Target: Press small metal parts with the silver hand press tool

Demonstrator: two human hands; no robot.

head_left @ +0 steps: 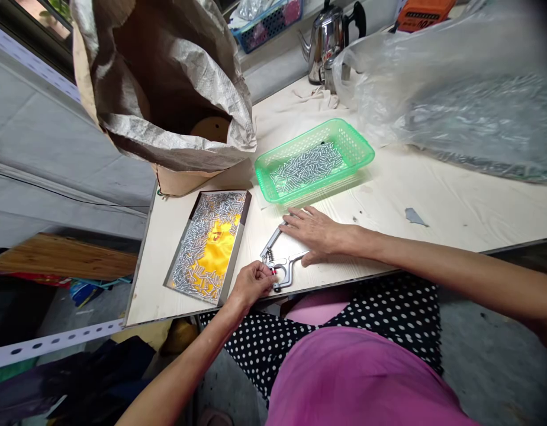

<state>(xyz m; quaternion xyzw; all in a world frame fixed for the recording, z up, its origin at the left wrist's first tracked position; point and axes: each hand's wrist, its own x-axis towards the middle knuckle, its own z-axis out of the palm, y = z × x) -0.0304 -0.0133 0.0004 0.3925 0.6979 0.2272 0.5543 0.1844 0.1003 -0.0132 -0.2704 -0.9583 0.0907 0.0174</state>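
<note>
At the pale wooden table's (433, 195) near edge, the right hand (315, 234) lies flat, fingers together, on the silver metal hand press (280, 263), apparently steadying it, while the left hand (251, 284) pinches a small part at its head.

A: Your left hand (251, 284), seen from above, is curled at the end of a bare left forearm (189, 367) that rises from the lower edge. The thumb and fingertips (267, 271) are pinched together, knuckles up.

B: Just beyond it, your right hand (315, 234) lies flat, palm down, its fingers (295, 219) stretched leftward. Your wrist is straight, and the bare right forearm (455, 272) reaches in from the right.
</note>
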